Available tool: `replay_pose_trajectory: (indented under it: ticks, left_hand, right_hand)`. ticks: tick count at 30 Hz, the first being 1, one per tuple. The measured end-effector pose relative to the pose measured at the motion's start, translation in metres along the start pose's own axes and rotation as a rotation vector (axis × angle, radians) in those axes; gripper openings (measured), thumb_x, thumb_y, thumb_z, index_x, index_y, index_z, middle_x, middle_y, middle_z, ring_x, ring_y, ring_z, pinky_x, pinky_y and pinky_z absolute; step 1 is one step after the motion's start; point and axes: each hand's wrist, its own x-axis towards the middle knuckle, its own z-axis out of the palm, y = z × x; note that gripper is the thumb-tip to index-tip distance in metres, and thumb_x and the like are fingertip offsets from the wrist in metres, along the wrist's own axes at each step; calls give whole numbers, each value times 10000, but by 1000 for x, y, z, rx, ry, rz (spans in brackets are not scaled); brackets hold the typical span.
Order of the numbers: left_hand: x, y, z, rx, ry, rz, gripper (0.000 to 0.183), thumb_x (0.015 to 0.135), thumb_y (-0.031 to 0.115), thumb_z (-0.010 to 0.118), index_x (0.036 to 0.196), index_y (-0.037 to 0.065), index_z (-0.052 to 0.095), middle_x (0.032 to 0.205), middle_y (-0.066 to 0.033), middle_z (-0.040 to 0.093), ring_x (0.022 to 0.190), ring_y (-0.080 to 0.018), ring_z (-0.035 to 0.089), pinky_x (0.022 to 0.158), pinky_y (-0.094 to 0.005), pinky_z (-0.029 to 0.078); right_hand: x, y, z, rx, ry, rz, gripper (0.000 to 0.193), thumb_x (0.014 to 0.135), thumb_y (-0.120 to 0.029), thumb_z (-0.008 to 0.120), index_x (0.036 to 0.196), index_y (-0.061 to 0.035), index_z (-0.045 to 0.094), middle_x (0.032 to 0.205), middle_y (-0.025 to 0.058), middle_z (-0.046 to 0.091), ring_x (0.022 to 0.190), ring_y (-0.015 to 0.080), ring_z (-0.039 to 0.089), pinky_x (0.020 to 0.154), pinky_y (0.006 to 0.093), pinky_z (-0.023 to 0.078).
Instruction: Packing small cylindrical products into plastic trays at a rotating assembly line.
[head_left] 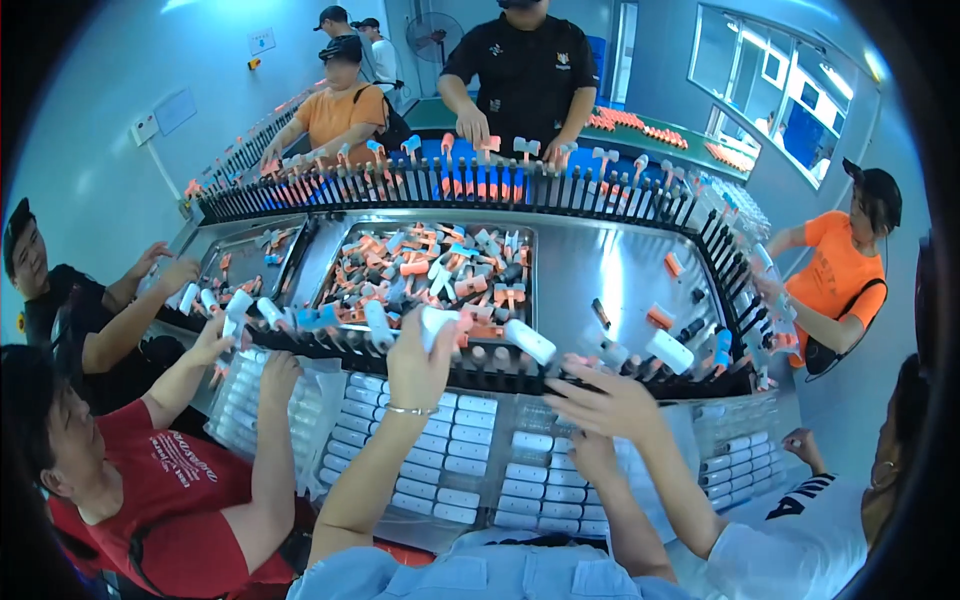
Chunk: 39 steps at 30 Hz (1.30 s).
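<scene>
My left hand (418,360), a bracelet at its wrist, is raised at the near edge of the conveyor. Its fingers are closed around a white plastic casing (437,322), and a pinkish-orange piece shows beside it. Lower down, my right hand (597,460) is over a tray of white casings (545,480). Its fingers are curled and what they hold, if anything, I cannot make out. A co-worker's blurred hand (605,398) reaches in from the right just above it. Next to my left hand, other white casings (529,342) stand along the row of black posts (480,375).
The post conveyor (420,185) loops round a metal table with a tray of mixed orange, grey and blue parts (420,265). Clear plastic trays of white casings (440,440) lie before me. Co-workers stand on both sides and opposite, one in red (190,490) close at left.
</scene>
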Motion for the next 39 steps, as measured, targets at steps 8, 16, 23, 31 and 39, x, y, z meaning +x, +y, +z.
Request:
replay_pose_trajectory:
  ticks: [8, 16, 23, 31, 39]
  left_hand:
    - [5, 30, 51, 83, -663, 781, 431, 752, 221, 660, 1124, 54, 522, 1142, -106, 535, 1102, -277, 487, 958, -378, 376]
    - [36, 2, 91, 582, -855, 351, 383, 793, 410, 564, 1028, 108, 550, 857, -122, 644, 800, -300, 624, 689, -405, 484]
    - [12, -36, 56, 513, -274, 423, 404, 741, 225, 672, 1059, 27, 520, 997, -159, 560, 930, -322, 560, 806, -426, 456]
    - [-121, -65, 49, 154, -502, 596, 217, 732, 88, 643, 937, 62, 579, 923, -92, 546, 895, -285, 520, 789, -382, 417]
    - [-167, -105, 115, 372, -792, 561, 243, 746, 129, 619, 980, 71, 587, 972, -88, 546, 982, -265, 505, 836, -394, 415]
  right_hand:
    - [18, -13, -44, -77, -628, 231, 261, 758, -193, 621, 949, -19, 582, 957, 158, 553, 995, 325, 505, 797, 428, 467]
    - [40, -32, -112, 310, -263, 593, 336, 914, -184, 439, 1169, 33, 459, 765, 198, 598, 742, 358, 604, 691, 401, 483]
    - [114, -18, -191, 129, 3, 364, 377, 736, -91, 671, 1085, -29, 545, 1096, 139, 563, 1068, 303, 513, 903, 384, 398]
    - [208, 5, -139, 102, -447, -102, 460, 733, -131, 641, 1170, -58, 515, 1107, 120, 574, 1054, 305, 517, 885, 403, 420]
    - [195, -47, -71, 35, -102, -136, 647, 757, -136, 629, 1316, -1, 333, 1145, 206, 525, 1092, 380, 480, 910, 438, 405]
